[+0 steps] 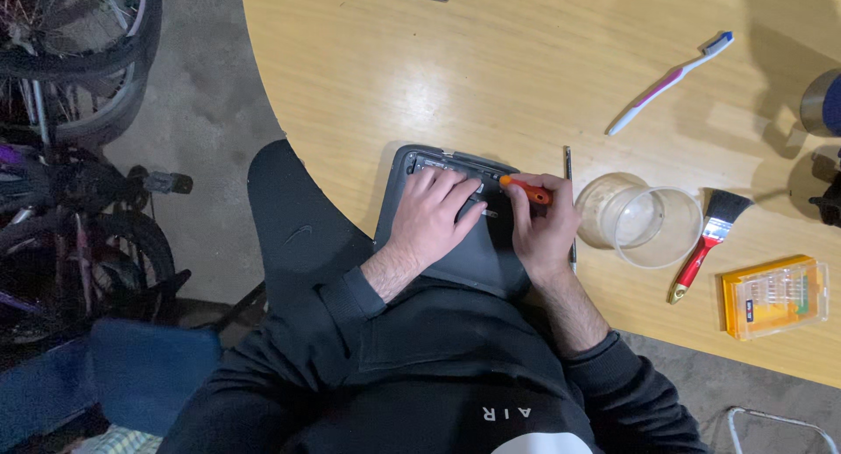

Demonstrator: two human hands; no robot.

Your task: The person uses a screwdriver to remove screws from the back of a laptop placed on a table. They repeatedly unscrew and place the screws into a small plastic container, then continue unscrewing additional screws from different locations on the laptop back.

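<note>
A dark grey flat device (477, 257), like an opened laptop base, lies at the near edge of the wooden table (491, 77). My left hand (434, 217) rests flat on it, fingers spread over its upper part. My right hand (541, 230) grips a small orange-handled screwdriver (526, 188), whose tip points left toward the device's upper right corner. A thin metal tool (568, 169) lies just right of that hand.
A clear plastic cup (644, 222) lies on its side to the right. Beyond it are a red-handled paintbrush (710, 239), a yellow bit case (775, 296) and a toothbrush (670, 81). Bicycles (70, 147) stand on the floor at left.
</note>
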